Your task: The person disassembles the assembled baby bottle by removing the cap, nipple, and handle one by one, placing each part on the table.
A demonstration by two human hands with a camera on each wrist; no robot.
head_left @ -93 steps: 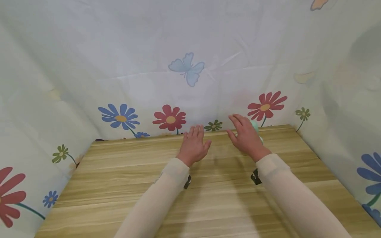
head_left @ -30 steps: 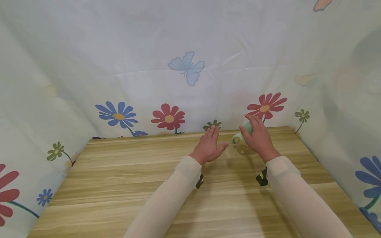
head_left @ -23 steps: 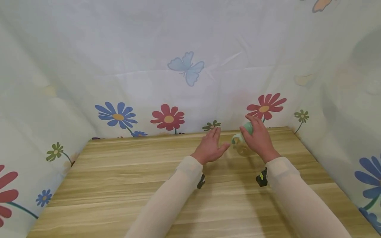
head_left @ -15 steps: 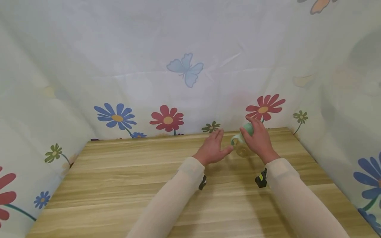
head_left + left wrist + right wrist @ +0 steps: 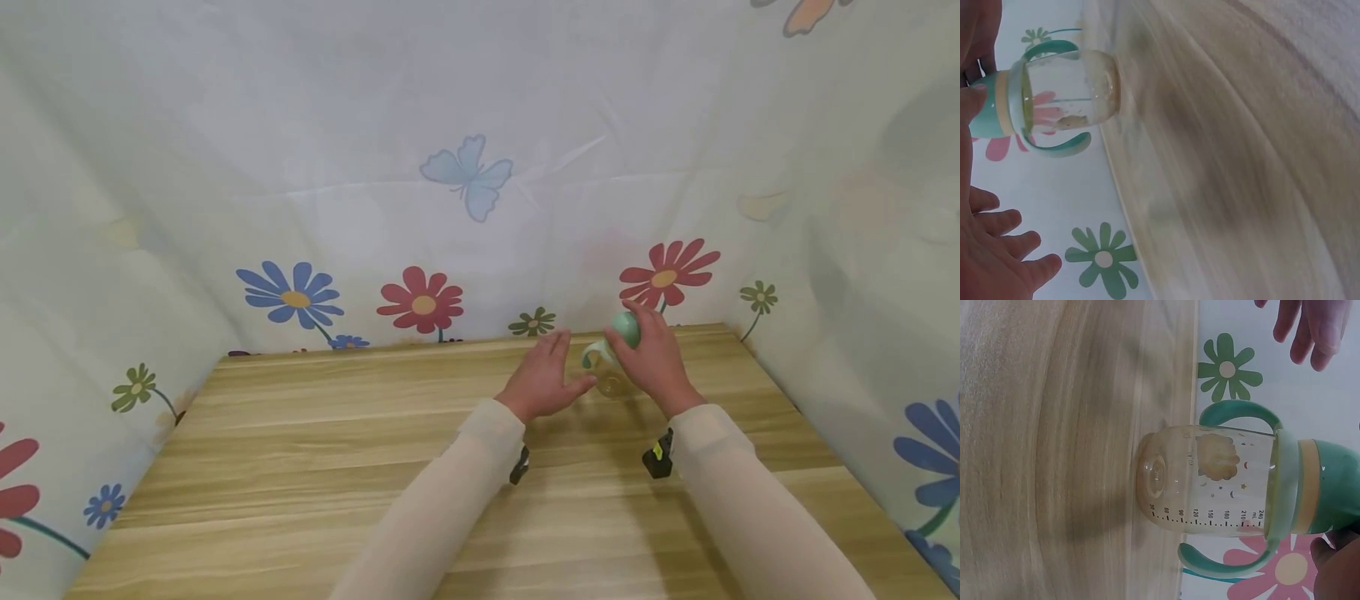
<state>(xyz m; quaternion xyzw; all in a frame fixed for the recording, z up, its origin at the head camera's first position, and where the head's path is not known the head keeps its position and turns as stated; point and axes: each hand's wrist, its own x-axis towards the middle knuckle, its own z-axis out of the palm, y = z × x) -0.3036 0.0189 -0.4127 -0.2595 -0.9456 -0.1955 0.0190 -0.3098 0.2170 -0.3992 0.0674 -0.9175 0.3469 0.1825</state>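
Observation:
A baby bottle point(image 5: 1229, 481) with a clear body, measuring marks, two green side handles and a green domed cap point(image 5: 626, 328) is upright near the table's far edge. Whether its base touches the wood I cannot tell. My right hand point(image 5: 657, 357) holds it by the cap, thumb on the near left side and fingers round the far side. To the left of the bottle is my left hand point(image 5: 542, 377), fingers extended and thumb pointing at the bottle. In the left wrist view that thumb point(image 5: 971, 103) overlaps the cap; contact is unclear.
The wood-grain table point(image 5: 315, 467) reaches back to a white cloth backdrop point(image 5: 360, 225) printed with flowers and a butterfly. More of this cloth hangs along the left and right sides. Each wrist carries a small black camera mount point(image 5: 657, 457).
My right hand has shifted right and taken hold of the bottle's cap, after largely hiding the bottle. The left hand has moved steadily right, closer to the bottle.

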